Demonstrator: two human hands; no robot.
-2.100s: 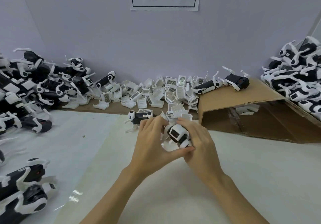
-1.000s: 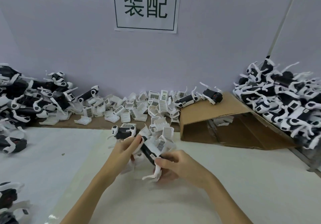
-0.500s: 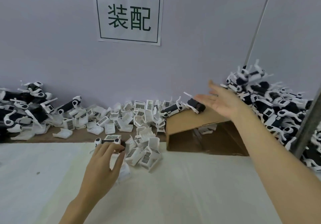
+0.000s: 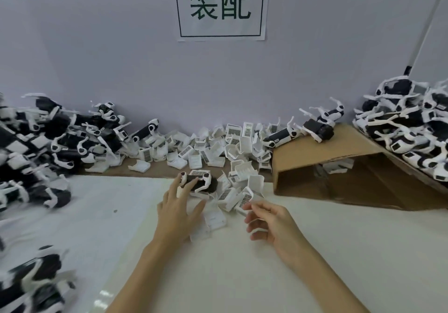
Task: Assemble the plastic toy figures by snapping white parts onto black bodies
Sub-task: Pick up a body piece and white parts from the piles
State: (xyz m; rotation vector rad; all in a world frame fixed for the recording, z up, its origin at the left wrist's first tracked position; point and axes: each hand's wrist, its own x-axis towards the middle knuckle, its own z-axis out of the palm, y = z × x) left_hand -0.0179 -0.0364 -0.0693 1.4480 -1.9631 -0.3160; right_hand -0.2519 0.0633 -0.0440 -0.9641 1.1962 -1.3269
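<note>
A black toy body with white legs lies on the white table in front of me. My left hand lies flat beside it, its straight fingertips touching the body's left end. My right hand hovers to the right with loosely curled fingers and holds nothing; its fingertips are close to a white barcoded part. More loose white parts lie between the two hands, partly under my left palm. A heap of white parts stretches along the back wall.
Piles of black-and-white figures stand at the left and at the right. A tilted cardboard flap at the right carries a few figures. More figures lie at the bottom left. A paper sign hangs on the wall.
My right hand came back from the cardboard flap at the right and now hovers empty near the loose white parts. My left hand stayed by the black body.
</note>
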